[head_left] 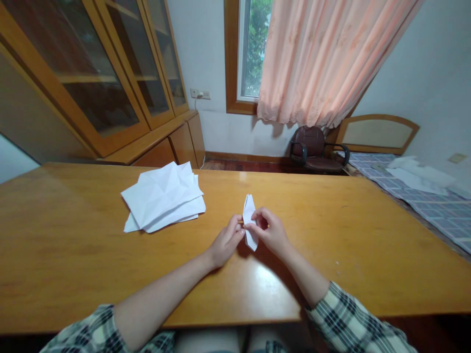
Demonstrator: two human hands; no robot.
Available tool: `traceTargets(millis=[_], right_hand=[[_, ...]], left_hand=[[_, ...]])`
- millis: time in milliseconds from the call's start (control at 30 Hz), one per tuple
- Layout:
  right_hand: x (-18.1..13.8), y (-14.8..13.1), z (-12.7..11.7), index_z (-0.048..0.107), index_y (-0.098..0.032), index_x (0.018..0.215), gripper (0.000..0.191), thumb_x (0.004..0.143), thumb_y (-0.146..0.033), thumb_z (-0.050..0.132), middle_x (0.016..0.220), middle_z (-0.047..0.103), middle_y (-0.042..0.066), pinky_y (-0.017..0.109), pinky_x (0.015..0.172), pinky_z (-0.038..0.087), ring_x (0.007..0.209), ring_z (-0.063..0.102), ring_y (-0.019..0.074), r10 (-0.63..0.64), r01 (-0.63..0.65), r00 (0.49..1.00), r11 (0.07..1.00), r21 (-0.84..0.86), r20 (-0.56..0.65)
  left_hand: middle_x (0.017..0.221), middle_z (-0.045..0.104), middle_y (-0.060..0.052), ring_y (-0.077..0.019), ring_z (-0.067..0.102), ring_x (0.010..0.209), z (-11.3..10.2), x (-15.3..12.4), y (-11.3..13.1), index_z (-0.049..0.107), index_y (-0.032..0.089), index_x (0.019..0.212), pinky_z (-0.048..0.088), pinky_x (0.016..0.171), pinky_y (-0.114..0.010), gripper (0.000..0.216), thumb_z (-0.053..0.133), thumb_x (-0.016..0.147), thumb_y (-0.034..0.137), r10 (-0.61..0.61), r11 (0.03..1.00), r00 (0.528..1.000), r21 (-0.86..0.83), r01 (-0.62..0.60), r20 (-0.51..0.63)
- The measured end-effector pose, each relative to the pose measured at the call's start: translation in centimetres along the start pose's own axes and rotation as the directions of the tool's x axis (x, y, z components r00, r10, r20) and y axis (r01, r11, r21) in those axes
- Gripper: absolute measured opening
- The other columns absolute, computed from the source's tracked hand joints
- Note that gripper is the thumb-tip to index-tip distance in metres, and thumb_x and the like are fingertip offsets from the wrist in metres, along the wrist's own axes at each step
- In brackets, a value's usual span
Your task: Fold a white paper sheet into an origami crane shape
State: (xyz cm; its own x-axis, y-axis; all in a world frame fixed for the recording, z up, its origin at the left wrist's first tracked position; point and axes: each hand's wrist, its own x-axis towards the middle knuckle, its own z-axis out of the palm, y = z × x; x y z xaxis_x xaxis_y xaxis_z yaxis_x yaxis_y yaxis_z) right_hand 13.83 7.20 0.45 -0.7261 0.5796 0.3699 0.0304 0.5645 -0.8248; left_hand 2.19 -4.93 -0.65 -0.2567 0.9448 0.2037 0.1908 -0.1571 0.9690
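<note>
A narrow piece of folded white paper (249,208) is held over the middle of the wooden table (312,211), its long side pointing away from me. The far end comes to a narrow tip where layers show slightly apart. My left hand (228,240) grips its left edge, with the fingers partly behind the paper. On the other side, my right hand (271,230) pinches the paper near its middle between thumb and fingers. Left of my hands lies a loose stack of creased white paper sheets (165,196).
Beyond the table stand a glass-fronted wooden cabinet (110,73) at the left and a dark office chair (312,147) near the pink curtain (316,63). At the right, a bed (412,191) carries some white material. Small specks (337,267) dot the tabletop.
</note>
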Motion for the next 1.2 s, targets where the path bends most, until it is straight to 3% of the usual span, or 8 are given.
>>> traceTargets(millis=[100,200,300,400,600,833,1033,1200], right_hand=[[-0.1,0.1,0.0,0.055,-0.019,0.077,0.016,0.075,-0.030,0.066,0.058,0.044,-0.006,0.022,0.051,0.032,0.053,0.041,0.0098,-0.030,0.030,1.000,0.999,-0.035,-0.003],[-0.1,0.0,-0.4,0.058,-0.020,0.086,0.014,0.079,-0.030,0.064,0.066,0.049,-0.003,0.023,0.054,0.035,0.057,0.043,0.0109,-0.096,0.089,0.993,0.992,-0.092,-0.074],[0.0,-0.1,-1.0,0.057,-0.022,0.113,0.033,0.082,-0.030,0.061,0.077,0.049,-0.001,0.025,0.057,0.039,0.061,0.043,0.0123,-0.165,0.127,0.968,0.972,-0.196,-0.191],[0.1,-0.1,-1.6,0.053,-0.027,0.126,0.043,0.084,-0.030,0.059,0.082,0.048,0.001,0.026,0.060,0.042,0.064,0.045,0.0131,-0.222,0.174,0.957,0.955,-0.242,-0.189],[0.0,-0.2,-1.6,0.058,-0.030,0.122,0.037,0.085,-0.027,0.057,0.085,0.050,0.004,0.029,0.064,0.046,0.074,0.051,0.0159,-0.281,0.245,0.947,0.945,-0.216,-0.155],[-0.1,-0.4,-1.7,0.070,-0.027,0.090,0.018,0.082,-0.017,0.057,0.094,0.056,0.006,0.033,0.072,0.049,0.086,0.055,0.0183,-0.393,0.379,0.914,0.915,-0.138,-0.099],[-0.1,0.4,-1.9,0.069,-0.030,0.098,0.024,0.083,-0.015,0.057,0.104,0.061,0.006,0.036,0.075,0.047,0.086,0.055,0.0185,-0.488,0.485,0.871,0.840,-0.242,0.053],[-0.2,0.5,-2.1,0.068,-0.031,0.104,0.026,0.082,-0.018,0.060,0.118,0.055,0.007,0.038,0.078,0.047,0.092,0.053,0.0203,-0.490,0.495,0.866,0.806,-0.326,0.103]], left_hand=[[0.093,0.063,-0.004,-0.0170,0.060,0.082,0.3,0.0,-0.5,0.039,0.018,0.111,0.045,0.072,-0.027,0.033,0.050,0.088,0.039,-0.032,0.992,0.999,-0.117,0.036,0.038],[0.087,0.062,-0.002,-0.0155,0.061,0.078,0.4,0.1,-1.1,0.037,0.019,0.110,0.046,0.070,-0.026,0.033,0.054,0.087,0.035,-0.066,0.990,0.998,-0.126,0.068,0.020],[0.080,0.062,-0.001,-0.0147,0.061,0.073,0.3,0.2,-1.4,0.037,0.019,0.109,0.045,0.068,-0.026,0.029,0.050,0.090,0.036,-0.082,0.991,0.997,-0.104,0.083,0.010],[0.080,0.062,-0.001,-0.0150,0.061,0.073,0.2,0.1,-1.4,0.038,0.019,0.109,0.044,0.067,-0.026,0.029,0.050,0.090,0.037,-0.078,0.992,0.997,-0.096,0.080,0.021],[0.080,0.063,-0.001,-0.0148,0.060,0.071,0.2,0.2,-1.2,0.041,0.019,0.109,0.044,0.066,-0.026,0.031,0.052,0.088,0.039,-0.085,0.991,0.996,-0.103,0.087,0.021],[0.072,0.062,0.000,-0.0146,0.061,0.066,0.3,0.6,-0.7,0.043,0.018,0.105,0.045,0.061,-0.024,0.035,0.055,0.085,0.045,-0.103,0.966,0.995,-0.241,0.097,-0.011],[0.074,0.063,0.001,-0.0122,0.058,0.063,0.2,0.8,-0.4,0.045,0.018,0.102,0.043,0.059,-0.022,0.035,0.058,0.084,0.045,-0.088,0.946,0.992,-0.318,0.057,-0.085],[0.070,0.061,0.001,-0.0147,0.060,0.065,-0.1,0.7,-0.4,0.044,0.018,0.104,0.043,0.061,-0.024,0.038,0.060,0.083,0.045,-0.083,0.930,0.993,-0.365,0.048,-0.081]])
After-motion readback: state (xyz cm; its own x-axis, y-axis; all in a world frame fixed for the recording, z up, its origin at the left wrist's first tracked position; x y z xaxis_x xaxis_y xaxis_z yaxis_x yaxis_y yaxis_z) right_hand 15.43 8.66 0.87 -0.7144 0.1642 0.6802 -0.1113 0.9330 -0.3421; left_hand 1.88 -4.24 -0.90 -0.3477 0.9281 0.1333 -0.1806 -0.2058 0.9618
